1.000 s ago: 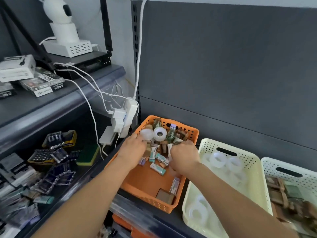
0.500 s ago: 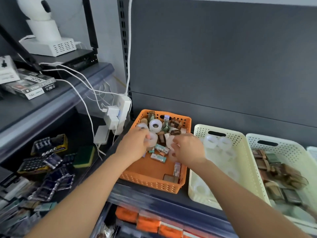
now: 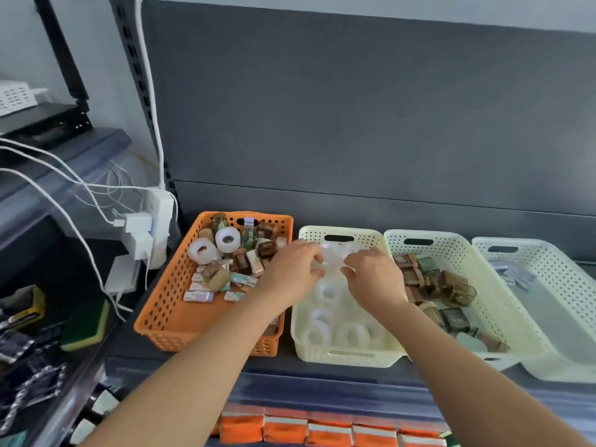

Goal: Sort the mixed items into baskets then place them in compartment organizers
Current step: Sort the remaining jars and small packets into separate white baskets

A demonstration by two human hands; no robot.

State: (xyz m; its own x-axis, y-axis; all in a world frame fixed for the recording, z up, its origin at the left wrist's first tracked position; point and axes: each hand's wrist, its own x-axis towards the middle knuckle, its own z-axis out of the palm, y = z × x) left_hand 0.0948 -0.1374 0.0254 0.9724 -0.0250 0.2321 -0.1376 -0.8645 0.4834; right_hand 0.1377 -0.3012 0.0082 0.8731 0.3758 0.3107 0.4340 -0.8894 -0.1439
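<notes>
Far left: white power strip (image 3: 159,221) with chargers and trailing cables, apart from the baskets.

Orange basket (image 3: 154,304) on the shelf (image 3: 193,362), still mixed: two white tape rolls (image 3: 227,239) at the far end, small boxes, brown packets. Sorting looks well short of done.

Left hand (image 3: 295,274) reaches across the orange basket's right wall, forearm low over its near corner. Grip: fingertips curl on a clear tape roll (image 3: 332,258), held over the far end of the cream basket (image 3: 348,358), where more clear rolls lie.

Right hand (image 3: 375,280) is just beside it over the same basket, fingers curled. Everything there is pale on pale and blurred, so I cannot tell whether it holds a roll.

Further right: white basket (image 3: 503,304) of brown items, then another white basket (image 3: 561,275), contents too blurred to name.

Risks, as I judge them: a round roll let go from height could bounce off the rolls below or clip the rim and drop into a neighbouring basket. The left forearm could nudge the orange basket toward the shelf edge.
</notes>
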